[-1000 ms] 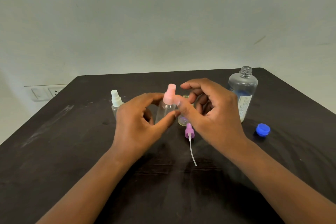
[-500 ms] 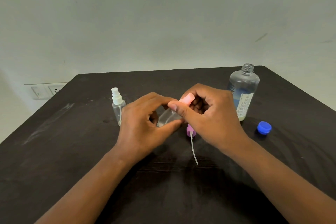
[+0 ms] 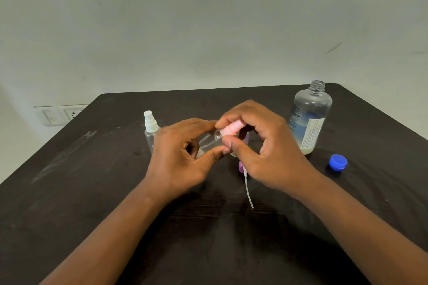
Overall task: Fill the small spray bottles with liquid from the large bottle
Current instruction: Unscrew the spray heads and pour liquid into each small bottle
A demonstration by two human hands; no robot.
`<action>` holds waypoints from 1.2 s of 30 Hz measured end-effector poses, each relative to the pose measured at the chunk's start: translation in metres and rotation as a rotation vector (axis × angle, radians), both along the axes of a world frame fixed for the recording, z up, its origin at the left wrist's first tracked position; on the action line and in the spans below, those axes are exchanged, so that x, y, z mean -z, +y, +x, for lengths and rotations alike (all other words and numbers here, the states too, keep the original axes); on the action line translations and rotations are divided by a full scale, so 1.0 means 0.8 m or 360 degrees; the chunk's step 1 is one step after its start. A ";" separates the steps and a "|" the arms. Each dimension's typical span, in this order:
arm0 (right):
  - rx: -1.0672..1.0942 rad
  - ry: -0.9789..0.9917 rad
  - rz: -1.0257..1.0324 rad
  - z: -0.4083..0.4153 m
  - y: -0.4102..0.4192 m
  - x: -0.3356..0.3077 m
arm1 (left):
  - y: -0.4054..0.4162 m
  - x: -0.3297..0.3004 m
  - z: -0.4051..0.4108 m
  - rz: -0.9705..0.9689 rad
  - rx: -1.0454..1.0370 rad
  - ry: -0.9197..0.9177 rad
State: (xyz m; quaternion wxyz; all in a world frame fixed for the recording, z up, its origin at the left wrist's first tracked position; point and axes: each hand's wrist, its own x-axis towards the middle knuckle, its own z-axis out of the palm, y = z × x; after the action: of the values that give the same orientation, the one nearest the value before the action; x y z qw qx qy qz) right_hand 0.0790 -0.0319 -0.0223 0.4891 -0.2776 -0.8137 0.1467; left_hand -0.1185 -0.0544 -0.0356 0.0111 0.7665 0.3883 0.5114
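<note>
Although the large bottle [image 3: 309,120] at two o'clock carries a blue-and-white label with a panel of fine print, none of the writing can be read, and no brand shows anywhere. It stands upright and uncapped on the dark table [image 3: 81,192], with a shallow layer of pale liquid at its base; its blue cap [image 3: 338,162] lies apart from it at three o'clock.

At the centre, the left hand [image 3: 183,157] curls thumb and fingers round a clear small spray bottle [image 3: 208,141], which is tilted with its neck toward the right. The right hand [image 3: 266,146] pinches the pink spray top [image 3: 232,128] on that neck between thumb and forefinger. A second ago this bottle stood upright, with its pink top clear above both hands; half a second ago it was already leaning, and now the right hand's fingers wrap the top more closely.

Just below the right hand lies a purple spray head [image 3: 242,166], its white dip tube [image 3: 249,190] trailing toward six o'clock, where it lay before. Behind the hands a further small bottle is mostly hidden. At ten o'clock a white-topped spray bottle [image 3: 150,129] stands upright, unmoved. A wall socket [image 3: 62,114] shows at nine o'clock.
</note>
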 end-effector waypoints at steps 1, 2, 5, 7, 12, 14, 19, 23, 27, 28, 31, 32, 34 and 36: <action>0.0004 -0.0004 0.0026 -0.001 -0.001 0.000 | 0.000 0.000 0.000 0.0005 -0.0021 -0.0001; 0.0035 0.0014 0.0043 -0.002 -0.002 0.000 | 0.000 0.000 -0.001 0.0006 -0.0045 0.0009; 0.0157 0.0123 -0.0012 -0.003 -0.002 0.000 | 0.000 0.001 -0.002 -0.0009 -0.0082 0.0086; 0.0148 0.0130 -0.0028 -0.001 0.000 -0.001 | 0.000 0.001 -0.001 -0.0012 -0.0075 0.0096; 0.0150 0.0029 0.0113 -0.003 -0.002 0.000 | 0.002 0.002 -0.003 -0.0015 -0.0102 0.0090; 0.0255 0.0077 0.0073 -0.003 -0.002 0.002 | 0.001 0.002 -0.003 -0.0019 -0.0113 0.0114; 0.0175 0.0044 0.0079 -0.003 -0.005 -0.001 | 0.002 0.003 -0.002 -0.0019 -0.0089 0.0094; 0.0250 0.0076 -0.0022 -0.004 -0.007 -0.002 | 0.001 0.003 -0.003 -0.0004 -0.0109 0.0129; 0.0247 0.0082 -0.0032 -0.001 -0.003 -0.003 | 0.003 0.002 -0.003 -0.0030 -0.0092 0.0144; 0.0223 0.0062 0.0008 -0.002 -0.004 -0.003 | 0.002 0.003 -0.002 -0.0034 -0.0088 0.0140; 0.0227 0.0059 0.0041 -0.003 -0.005 -0.003 | 0.002 0.003 -0.004 -0.0037 -0.0104 0.0140; 0.0274 0.0073 0.0018 -0.004 -0.005 -0.003 | 0.003 0.003 -0.004 -0.0038 -0.0118 0.0146; 0.0337 0.0108 -0.0081 -0.003 -0.004 -0.003 | 0.004 0.003 -0.005 -0.0031 -0.0132 0.0149; 0.0315 0.0117 -0.0100 -0.004 -0.003 -0.003 | 0.004 0.004 -0.004 -0.0017 -0.0122 0.0142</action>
State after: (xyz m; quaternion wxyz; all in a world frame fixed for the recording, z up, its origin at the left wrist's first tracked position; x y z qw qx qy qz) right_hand 0.0761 -0.0344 -0.0197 0.5217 -0.3661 -0.7589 0.1333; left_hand -0.1219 -0.0510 -0.0385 -0.0217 0.7731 0.4203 0.4745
